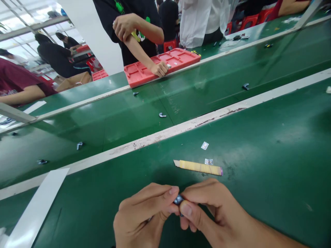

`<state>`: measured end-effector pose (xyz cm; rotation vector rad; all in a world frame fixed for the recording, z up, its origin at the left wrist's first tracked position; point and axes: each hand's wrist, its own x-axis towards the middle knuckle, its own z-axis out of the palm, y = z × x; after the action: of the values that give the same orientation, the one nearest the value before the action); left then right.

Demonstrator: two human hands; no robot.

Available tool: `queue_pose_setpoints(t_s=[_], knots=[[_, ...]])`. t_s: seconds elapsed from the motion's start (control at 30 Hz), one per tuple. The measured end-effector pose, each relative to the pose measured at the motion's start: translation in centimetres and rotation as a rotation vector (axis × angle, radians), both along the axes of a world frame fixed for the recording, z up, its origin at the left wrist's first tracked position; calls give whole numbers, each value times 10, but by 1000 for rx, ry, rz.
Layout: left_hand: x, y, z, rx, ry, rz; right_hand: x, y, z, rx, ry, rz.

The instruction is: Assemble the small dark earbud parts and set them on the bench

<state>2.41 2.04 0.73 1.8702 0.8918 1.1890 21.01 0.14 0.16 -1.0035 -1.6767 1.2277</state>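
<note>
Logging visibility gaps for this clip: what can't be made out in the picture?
- Head view: dark shiny piece, mostly hidden by fingers of the left hand and right hand.
- Head view: print on the far label and near label, too small to read.
- Head view: near end of the white strip, cut off by the bottom edge.

Across the glossy green tabletop (271, 155), a person in a black, green-printed shirt (129, 53) is behind a red plastic compartmented tray (181, 58). A long flat white strip (38, 210) lies at left; red plastic stools (249, 21) show farther back.
</note>
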Motion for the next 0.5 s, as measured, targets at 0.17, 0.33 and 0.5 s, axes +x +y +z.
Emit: queue_pose_setpoints(t_s=[0.17,0.33,0.5], knots=[[-1,-3,-3,-52,-42,-12,-1,1,0,-140,175,85],[-1,-1,-3,-131,-75,-41,1,0,0,-19,7,-12],[-3,2,-4,-128,-52,-60,4,-2,1,36,-118,-20]])
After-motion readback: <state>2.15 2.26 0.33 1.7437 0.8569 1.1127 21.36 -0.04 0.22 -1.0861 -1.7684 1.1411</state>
